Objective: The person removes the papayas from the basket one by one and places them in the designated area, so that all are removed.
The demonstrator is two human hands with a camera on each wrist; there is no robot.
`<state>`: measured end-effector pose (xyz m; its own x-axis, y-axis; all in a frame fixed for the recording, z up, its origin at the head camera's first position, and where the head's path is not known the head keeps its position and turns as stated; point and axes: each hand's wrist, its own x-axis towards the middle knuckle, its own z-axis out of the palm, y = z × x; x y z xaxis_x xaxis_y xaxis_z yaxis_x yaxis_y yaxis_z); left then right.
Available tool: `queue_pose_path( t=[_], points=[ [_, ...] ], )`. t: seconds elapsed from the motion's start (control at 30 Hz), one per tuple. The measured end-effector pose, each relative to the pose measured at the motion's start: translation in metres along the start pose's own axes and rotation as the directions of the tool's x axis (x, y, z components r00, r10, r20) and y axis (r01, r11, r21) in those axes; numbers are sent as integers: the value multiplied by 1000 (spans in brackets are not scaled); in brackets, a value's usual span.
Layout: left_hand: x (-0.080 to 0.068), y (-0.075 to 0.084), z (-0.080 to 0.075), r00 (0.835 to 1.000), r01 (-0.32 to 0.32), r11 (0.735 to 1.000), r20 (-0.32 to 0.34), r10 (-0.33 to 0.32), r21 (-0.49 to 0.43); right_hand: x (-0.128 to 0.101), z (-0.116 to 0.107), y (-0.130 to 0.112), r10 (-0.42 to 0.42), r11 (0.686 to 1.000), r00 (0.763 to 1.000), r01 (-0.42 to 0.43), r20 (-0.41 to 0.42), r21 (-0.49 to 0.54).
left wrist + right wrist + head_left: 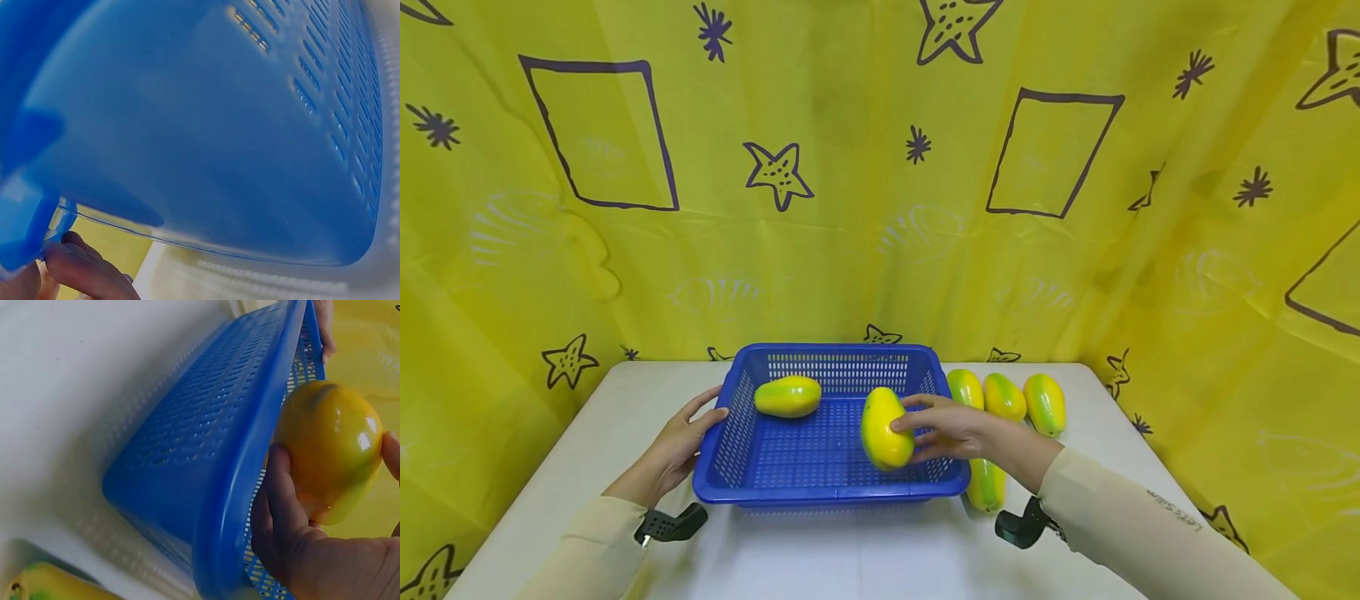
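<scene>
Papayas [1004, 397] beside the basket [741, 492] appear fully only overhead.

yellow star-print cloth [850, 208], white table [820, 550]

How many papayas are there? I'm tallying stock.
6: one lying in the basket at, one in the right hand at, three beside it, one under the wrist.

Basket [831, 492] open from above; floor bare in middle and front-left. One papaya [787, 396] lies back-left inside, held papaya [886, 429] with right hand [951, 429] fills right side. Left hand [681, 442] blocks left rim. Four papayas [1003, 397] crowd table [850, 550] right of basket; front table free.
</scene>
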<state>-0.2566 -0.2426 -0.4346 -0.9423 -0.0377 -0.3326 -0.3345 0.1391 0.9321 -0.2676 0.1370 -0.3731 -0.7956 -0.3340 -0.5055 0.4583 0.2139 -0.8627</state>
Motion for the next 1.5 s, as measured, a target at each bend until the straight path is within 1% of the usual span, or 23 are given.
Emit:
queue_pose_path(
  t=[0.17,0.27,0.33,0.6,0.93,1.23,1.5],
  points=[
    [0,-1,0,1000,-2,1000,6,2,-1,-5,-9,1,14,1000,1000,-14,-1,-8],
    [0,-1,-1,1000,-4,1000,11,4,-2,-10,-15,1,23,1000,1000,-23,-15,-9],
    [-1,-1,0,1000,0,1000,11,0,-2,-12,-18,0,24,1000,1000,-24,-8,-12],
    [0,-1,-1,1000,0,1000,13,0,-8,-22,-27,-7,16,1000,1000,-16,20,-4],
    [1,-2,-1,1000,4,1000,10,-4,-6,-37,-45,-9,7,1000,1000,-7,7,-21],
    [1,-2,-1,1000,8,1000,12,-8,-5,-47,-60,-6,7,1000,1000,-7,0,-27],
    [1,-2,-1,1000,8,1000,8,-8,-13,-59,-76,2,6,999,1000,-7,-19,-39]
  ],
)
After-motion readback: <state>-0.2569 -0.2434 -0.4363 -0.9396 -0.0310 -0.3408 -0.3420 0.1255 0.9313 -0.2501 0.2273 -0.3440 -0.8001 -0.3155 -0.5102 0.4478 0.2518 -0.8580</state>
